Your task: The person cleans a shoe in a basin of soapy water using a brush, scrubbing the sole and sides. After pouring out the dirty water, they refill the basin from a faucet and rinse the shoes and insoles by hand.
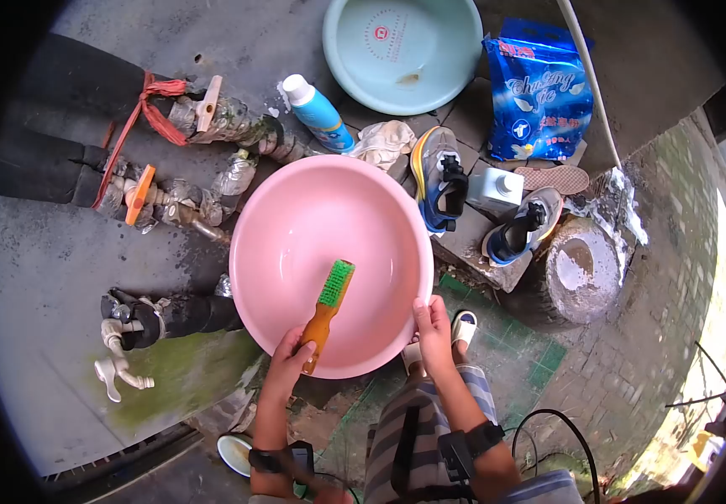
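A large pink basin fills the middle of the view, with nothing visible inside except the brush over it. My left hand is closed around the wooden handle of a brush, whose green bristles face up over the basin's lower part. On the basin's lower right rim, my right hand grips the edge between thumb and fingers. Beyond the basin's right side stand a grey and blue shoe, a white bottle and a second shoe.
A pale green basin, a blue spray can, a cloth and a blue detergent bag lie beyond. Pipes with valves run at the left, above a tap. A stone block stands at the right.
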The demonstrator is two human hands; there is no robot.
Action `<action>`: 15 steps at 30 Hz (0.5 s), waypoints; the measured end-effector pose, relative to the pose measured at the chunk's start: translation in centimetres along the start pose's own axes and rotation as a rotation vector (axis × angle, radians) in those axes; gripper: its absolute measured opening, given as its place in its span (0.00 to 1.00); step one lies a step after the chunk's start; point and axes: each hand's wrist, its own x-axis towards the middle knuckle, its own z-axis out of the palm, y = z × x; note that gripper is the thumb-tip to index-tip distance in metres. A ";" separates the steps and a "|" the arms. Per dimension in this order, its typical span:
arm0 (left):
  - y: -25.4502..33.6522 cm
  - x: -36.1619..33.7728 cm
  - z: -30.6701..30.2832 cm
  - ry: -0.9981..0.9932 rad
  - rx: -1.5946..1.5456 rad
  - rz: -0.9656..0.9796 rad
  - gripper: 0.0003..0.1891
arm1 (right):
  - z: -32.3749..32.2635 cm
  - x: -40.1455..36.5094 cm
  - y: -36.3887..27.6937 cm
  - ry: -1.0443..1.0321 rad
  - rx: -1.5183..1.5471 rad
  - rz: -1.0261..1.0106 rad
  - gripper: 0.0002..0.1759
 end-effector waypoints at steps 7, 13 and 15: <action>-4.2 3.6 1.7 0.012 -0.073 -0.052 0.16 | -4.4 4.1 -3.1 -0.225 -0.289 -0.003 0.14; -4.0 4.6 3.0 0.032 0.022 -0.025 0.16 | -12.8 8.8 -9.0 0.195 -1.178 -0.567 0.18; -3.0 4.4 3.3 -0.002 0.461 -0.112 0.21 | -13.4 10.1 -9.3 0.133 -1.250 -0.509 0.25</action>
